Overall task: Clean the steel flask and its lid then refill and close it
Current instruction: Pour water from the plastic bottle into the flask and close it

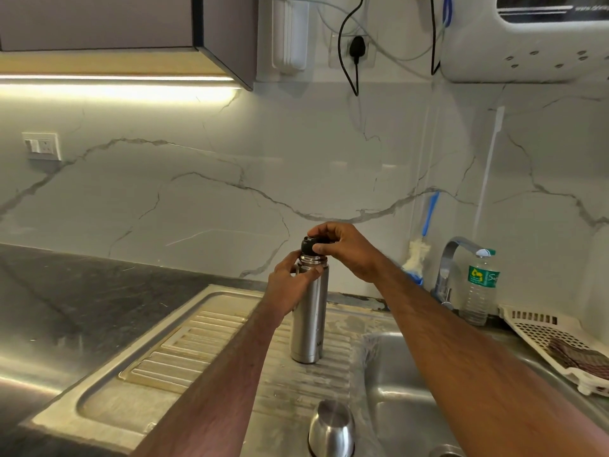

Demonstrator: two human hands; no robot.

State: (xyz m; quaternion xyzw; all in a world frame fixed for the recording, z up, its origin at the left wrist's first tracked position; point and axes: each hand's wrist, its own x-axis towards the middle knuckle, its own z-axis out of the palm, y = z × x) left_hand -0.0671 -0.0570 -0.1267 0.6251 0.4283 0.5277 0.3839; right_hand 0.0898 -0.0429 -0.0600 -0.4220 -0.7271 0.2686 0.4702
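Observation:
A tall steel flask (309, 321) stands upright on the ribbed drainboard (184, 354) of the sink. My left hand (291, 288) grips the flask near its neck. My right hand (346, 249) holds the black stopper (308, 246) at the flask's mouth with fingers and thumb curled round it. The threaded steel neck shows just below the stopper. A steel cup lid (331, 430) stands upside down near the front edge of the drainboard, apart from both hands.
The sink basin (402, 387) lies to the right, with a tap (449, 268) behind it. A plastic water bottle (479, 286), a blue-handled bottle brush (420, 249) and a white rack (553, 334) with a cloth stand at the right. Dark countertop (66, 298) stretches left.

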